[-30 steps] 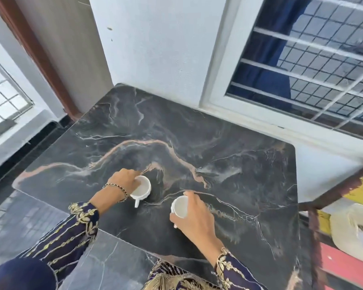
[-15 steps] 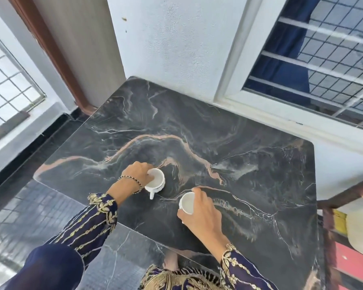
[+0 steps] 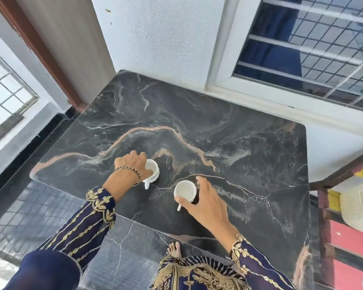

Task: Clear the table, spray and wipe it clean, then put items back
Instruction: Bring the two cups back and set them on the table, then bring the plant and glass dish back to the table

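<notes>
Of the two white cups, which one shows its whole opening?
The cup beside the right hand: its round mouth shows whole, while the left hand covers part of the other cup.
</notes>
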